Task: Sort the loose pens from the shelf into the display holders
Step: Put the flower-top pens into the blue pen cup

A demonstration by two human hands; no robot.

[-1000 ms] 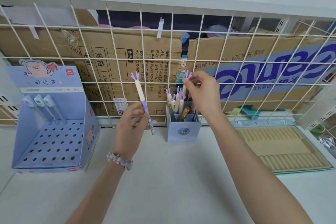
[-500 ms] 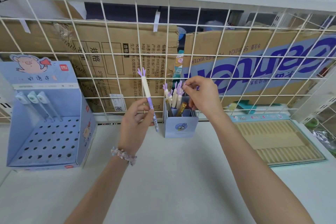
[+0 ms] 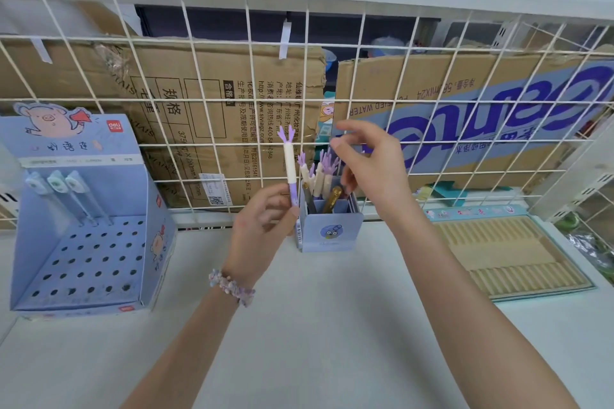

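Head view: the left hand (image 3: 262, 226) pinches a purple-and-cream pen (image 3: 289, 169) upright, just left of the small blue pen cup (image 3: 332, 231) standing on the white shelf (image 3: 315, 342). The right hand (image 3: 372, 173) hovers over the cup with fingers loosely spread, holding nothing, above the matching pens (image 3: 319, 173) standing inside. A perforated blue display holder (image 3: 83, 242) sits well to the left, carrying three pale pens (image 3: 63, 189).
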